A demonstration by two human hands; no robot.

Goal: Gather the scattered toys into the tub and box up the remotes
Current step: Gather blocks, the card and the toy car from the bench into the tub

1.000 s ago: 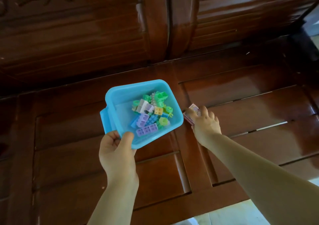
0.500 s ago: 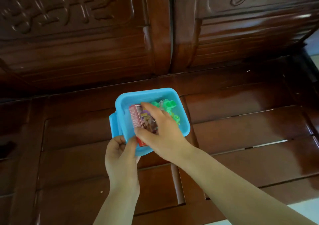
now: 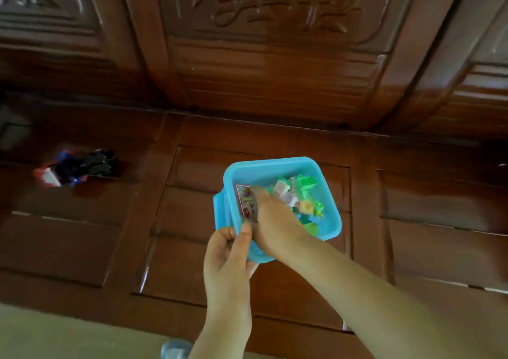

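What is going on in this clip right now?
A person is tidying toys on a dark wooden bench. The left hand grips the near corner of a blue tub holding pastel building blocks. The right hand reaches inside, on a small picture box at the tub's left wall. A blurred red, blue and black toy lies on the bench to the left.
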